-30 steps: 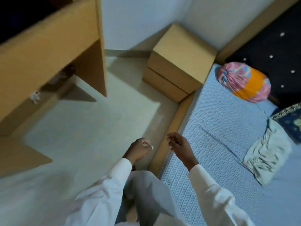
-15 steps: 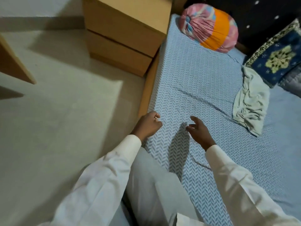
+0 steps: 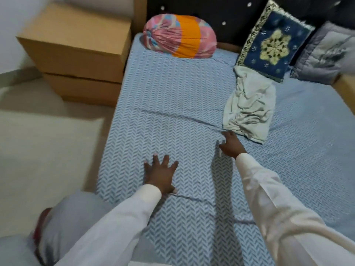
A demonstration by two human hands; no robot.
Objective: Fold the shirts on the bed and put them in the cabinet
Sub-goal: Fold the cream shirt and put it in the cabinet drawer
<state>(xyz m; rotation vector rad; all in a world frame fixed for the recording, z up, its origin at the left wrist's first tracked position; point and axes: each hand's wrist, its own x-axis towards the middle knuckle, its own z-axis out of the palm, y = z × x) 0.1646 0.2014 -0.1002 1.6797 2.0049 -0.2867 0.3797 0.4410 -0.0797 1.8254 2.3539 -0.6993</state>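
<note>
A crumpled pale green shirt lies on the blue herringbone bed sheet, below a dark blue patterned cushion. My left hand presses flat on the sheet with its fingers spread, near the bed's left side. My right hand reaches out over the sheet, fingers extended, just short of the shirt's near lower corner and holding nothing. No cabinet shows in this view.
A wooden bedside box stands left of the bed on the pale floor. A pink and orange bolster, a blue cushion and a grey quilt line the dark headboard.
The view has swung from the floor and desk onto the bed. My left hand went from curled to flat on the sheet. My right hand stretched toward the shirt.
</note>
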